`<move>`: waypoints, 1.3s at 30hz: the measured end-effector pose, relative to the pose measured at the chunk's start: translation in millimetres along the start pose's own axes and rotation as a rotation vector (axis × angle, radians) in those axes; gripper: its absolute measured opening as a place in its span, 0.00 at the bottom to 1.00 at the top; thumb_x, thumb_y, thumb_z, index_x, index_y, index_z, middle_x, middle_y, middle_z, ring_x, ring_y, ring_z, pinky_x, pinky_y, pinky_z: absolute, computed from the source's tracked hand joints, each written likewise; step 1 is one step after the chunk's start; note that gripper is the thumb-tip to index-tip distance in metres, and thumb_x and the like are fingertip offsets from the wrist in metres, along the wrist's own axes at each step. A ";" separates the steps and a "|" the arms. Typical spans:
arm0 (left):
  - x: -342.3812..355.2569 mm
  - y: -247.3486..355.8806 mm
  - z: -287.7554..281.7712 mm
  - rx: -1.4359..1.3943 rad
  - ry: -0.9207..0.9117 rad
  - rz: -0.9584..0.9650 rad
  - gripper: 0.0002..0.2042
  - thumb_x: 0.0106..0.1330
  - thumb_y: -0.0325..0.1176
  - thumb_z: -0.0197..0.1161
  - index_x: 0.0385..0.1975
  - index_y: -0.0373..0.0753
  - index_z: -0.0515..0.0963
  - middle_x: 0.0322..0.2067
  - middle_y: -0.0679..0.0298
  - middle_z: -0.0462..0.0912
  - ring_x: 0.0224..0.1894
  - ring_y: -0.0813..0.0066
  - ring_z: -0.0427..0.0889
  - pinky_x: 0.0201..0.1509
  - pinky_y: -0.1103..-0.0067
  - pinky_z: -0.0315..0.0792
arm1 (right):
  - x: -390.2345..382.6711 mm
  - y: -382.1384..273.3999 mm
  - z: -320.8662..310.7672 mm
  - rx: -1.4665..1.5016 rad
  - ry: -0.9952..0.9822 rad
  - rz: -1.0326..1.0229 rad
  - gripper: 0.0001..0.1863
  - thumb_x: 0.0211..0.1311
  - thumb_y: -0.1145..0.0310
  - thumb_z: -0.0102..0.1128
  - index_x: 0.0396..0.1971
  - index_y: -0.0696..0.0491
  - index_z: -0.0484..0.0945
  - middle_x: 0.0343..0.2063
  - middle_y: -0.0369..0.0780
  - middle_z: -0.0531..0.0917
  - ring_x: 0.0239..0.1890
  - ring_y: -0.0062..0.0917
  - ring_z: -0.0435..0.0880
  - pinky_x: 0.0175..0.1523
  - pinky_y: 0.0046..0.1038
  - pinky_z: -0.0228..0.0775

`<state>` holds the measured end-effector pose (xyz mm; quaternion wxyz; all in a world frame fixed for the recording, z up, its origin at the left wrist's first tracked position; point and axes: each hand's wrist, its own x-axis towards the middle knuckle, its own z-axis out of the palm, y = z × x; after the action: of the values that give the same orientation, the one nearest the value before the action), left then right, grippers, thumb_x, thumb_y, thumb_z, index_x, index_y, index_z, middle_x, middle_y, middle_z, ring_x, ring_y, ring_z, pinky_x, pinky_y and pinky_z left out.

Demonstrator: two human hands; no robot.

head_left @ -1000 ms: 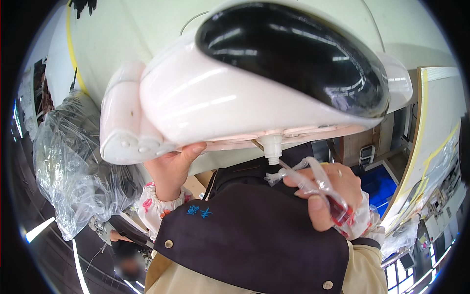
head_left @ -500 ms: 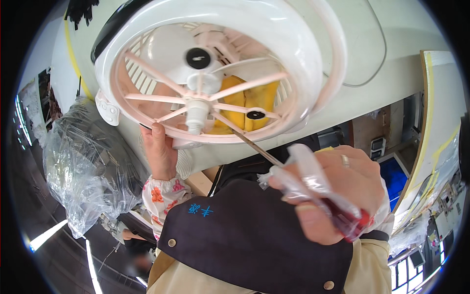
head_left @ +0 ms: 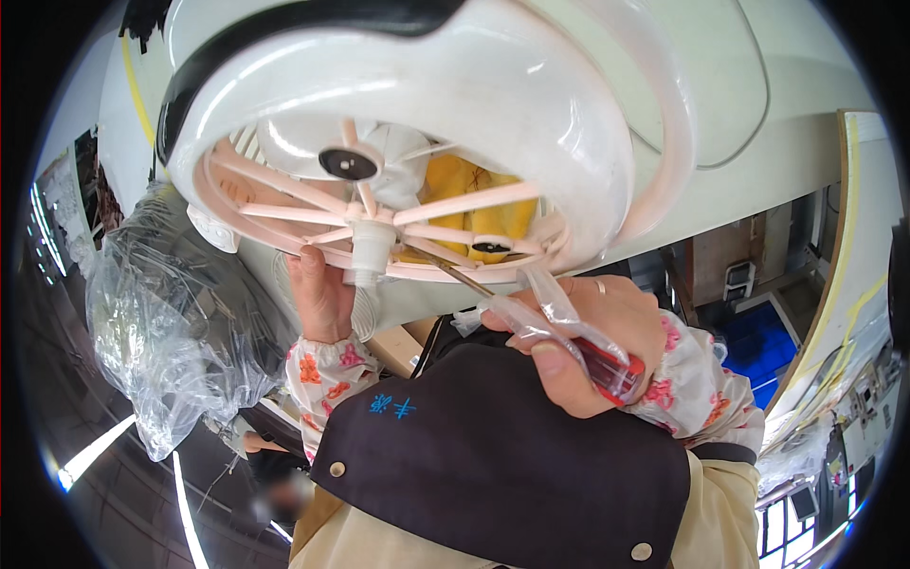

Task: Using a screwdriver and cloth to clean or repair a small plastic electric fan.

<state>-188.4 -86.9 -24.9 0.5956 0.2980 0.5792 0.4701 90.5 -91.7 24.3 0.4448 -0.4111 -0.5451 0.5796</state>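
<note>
A large glossy white round housing [head_left: 408,100] is tilted toward me, its pale pink spokes [head_left: 474,201] facing down and nearer. Among the spokes are a white threaded hub [head_left: 372,248] and two round black discs, the larger black disc [head_left: 347,164] toward the left. Yellow material [head_left: 450,185] shows behind the spokes. My left hand [head_left: 320,296] grips the lower left rim, fingers partly hidden behind it. A screwdriver [head_left: 616,372] with a red handle, loosely wrapped in clear plastic, is held in my closed right hand [head_left: 607,327]. Its shaft reaches in under the spokes; the tip is hidden.
A pale tabletop [head_left: 730,204] lies under the housing, with a thin grey cable [head_left: 766,95] on it. Large clear plastic bags [head_left: 180,322] bulge at the left. A blue-bottomed tray [head_left: 758,341] and a yellow-edged board [head_left: 853,209] are at the right.
The housing has tipped so its spoked face is seen more edge-on and more of its white shell shows. My right hand has shifted left and upward with the screwdriver. My left hand keeps the rim.
</note>
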 end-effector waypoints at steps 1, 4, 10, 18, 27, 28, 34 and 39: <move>0.6 0.1 0.1 0.005 -0.010 -0.016 0.24 0.57 0.47 0.53 0.49 0.39 0.61 0.43 0.61 0.71 0.44 0.69 0.71 0.49 0.72 0.65 | 0.9 1.7 2.5 0.010 0.009 -0.067 0.09 0.36 0.78 0.57 0.23 0.62 0.73 0.19 0.43 0.77 0.17 0.31 0.76 0.23 0.22 0.69; 0.9 -0.3 1.1 -0.008 -0.001 -0.005 0.25 0.57 0.48 0.53 0.50 0.39 0.61 0.43 0.61 0.71 0.44 0.70 0.71 0.48 0.73 0.66 | 2.0 -2.2 0.9 0.116 0.071 -0.105 0.08 0.36 0.78 0.56 0.22 0.62 0.73 0.19 0.44 0.77 0.17 0.31 0.77 0.21 0.23 0.68; -5.7 -2.0 6.7 -0.009 0.055 0.000 0.25 0.56 0.45 0.55 0.50 0.38 0.60 0.44 0.58 0.70 0.44 0.68 0.72 0.45 0.72 0.70 | -3.7 -51.3 -13.3 -0.069 0.158 0.099 0.08 0.32 0.72 0.58 0.17 0.59 0.74 0.17 0.43 0.77 0.13 0.25 0.74 0.15 0.19 0.60; -17.6 -9.5 24.0 -0.082 0.199 -0.002 0.29 0.52 0.34 0.63 0.51 0.39 0.54 0.42 0.63 0.67 0.42 0.74 0.69 0.48 0.77 0.64 | 17.5 -67.0 17.5 -0.588 -0.044 -0.314 0.08 0.33 0.71 0.57 0.19 0.56 0.72 0.19 0.39 0.76 0.14 0.19 0.71 0.14 0.17 0.52; -18.1 -13.1 23.5 -0.137 0.182 0.016 0.33 0.51 0.34 0.64 0.54 0.38 0.51 0.46 0.62 0.64 0.47 0.74 0.66 0.52 0.77 0.61 | 17.0 -33.8 -5.1 0.066 -0.041 0.525 0.16 0.54 0.59 0.47 0.30 0.57 0.76 0.21 0.40 0.78 0.20 0.22 0.78 0.27 0.19 0.70; -17.9 -14.7 22.9 -0.147 0.179 0.029 0.34 0.50 0.35 0.64 0.54 0.38 0.51 0.47 0.62 0.64 0.48 0.73 0.66 0.53 0.76 0.61 | 14.4 -31.5 -3.3 0.051 -0.039 0.517 0.16 0.54 0.59 0.47 0.30 0.57 0.76 0.21 0.40 0.78 0.20 0.22 0.78 0.27 0.19 0.70; -19.1 -22.4 9.9 -0.156 0.184 -0.077 0.35 0.51 0.36 0.63 0.55 0.38 0.49 0.49 0.61 0.63 0.50 0.71 0.65 0.54 0.75 0.61 | -2.4 -2.3 13.2 0.321 0.090 0.544 0.23 0.57 0.54 0.40 0.35 0.60 0.73 0.29 0.40 0.78 0.24 0.19 0.77 0.31 0.20 0.70; -19.2 -24.6 3.4 -0.046 0.106 0.022 0.30 0.56 0.46 0.56 0.53 0.35 0.54 0.47 0.56 0.66 0.46 0.65 0.71 0.49 0.70 0.67 | -19.0 14.6 17.9 0.455 0.115 0.403 0.22 0.57 0.54 0.43 0.33 0.61 0.71 0.31 0.44 0.77 0.23 0.21 0.76 0.30 0.23 0.70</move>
<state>-177.7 -113.0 -38.7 0.5654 0.2654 0.5958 0.5049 77.3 -115.0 10.8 0.4316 -0.4328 -0.2828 0.7392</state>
